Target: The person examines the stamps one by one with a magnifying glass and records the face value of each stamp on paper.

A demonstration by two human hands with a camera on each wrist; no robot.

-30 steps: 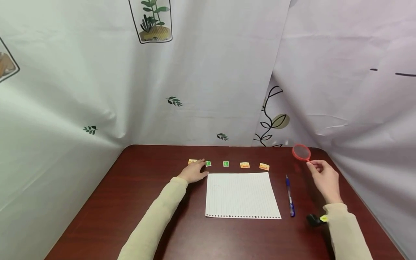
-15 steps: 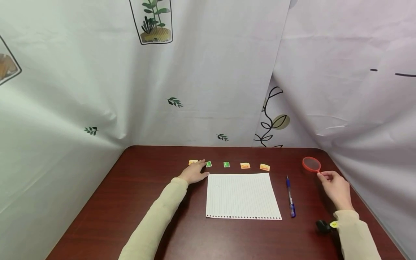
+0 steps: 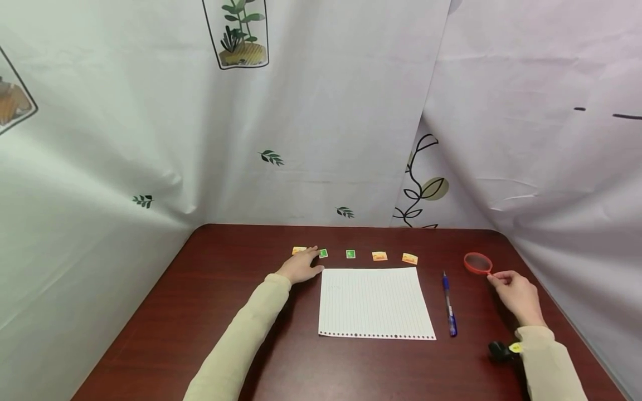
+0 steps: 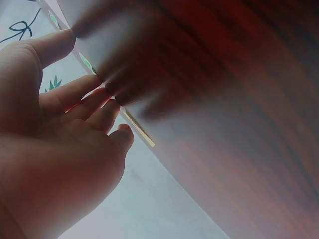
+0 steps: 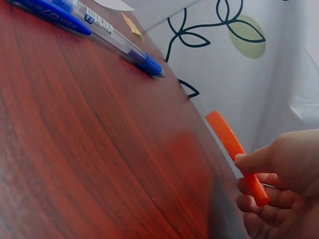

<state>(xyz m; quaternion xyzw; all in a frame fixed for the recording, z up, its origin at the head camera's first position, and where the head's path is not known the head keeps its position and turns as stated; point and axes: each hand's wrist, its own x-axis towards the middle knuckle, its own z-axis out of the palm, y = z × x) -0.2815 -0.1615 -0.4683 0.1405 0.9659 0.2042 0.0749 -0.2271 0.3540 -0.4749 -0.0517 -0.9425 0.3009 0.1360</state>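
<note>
At the right of the table, my right hand (image 3: pixel 516 296) pinches the handle of a red magnifying glass (image 3: pixel 478 263) between thumb and fingers. In the right wrist view its orange-red handle (image 5: pixel 229 139) shows against the thumb, and the lens is not seen. My left hand (image 3: pixel 302 265) rests its fingertips on the table, fingers extended, between an orange stamp (image 3: pixel 298 249) and a green stamp (image 3: pixel 323 253). The fingers partly cover the orange stamp. Farther right in the same row lie another green stamp (image 3: pixel 350 254) and two orange stamps (image 3: pixel 379 256).
A lined sheet of paper (image 3: pixel 376 303) lies mid-table below the stamps, its punched edge toward me. Right of it is a blue pen (image 3: pixel 449 305). A black device (image 3: pixel 500 351) sits at the right wrist. Pale printed curtains (image 3: pixel 321 111) surround the dark red-brown table (image 3: pixel 165 334).
My right hand has brought the magnifying glass down and toward me, first rightward, then slightly back left. The left hand stays in place by the stamps.
</note>
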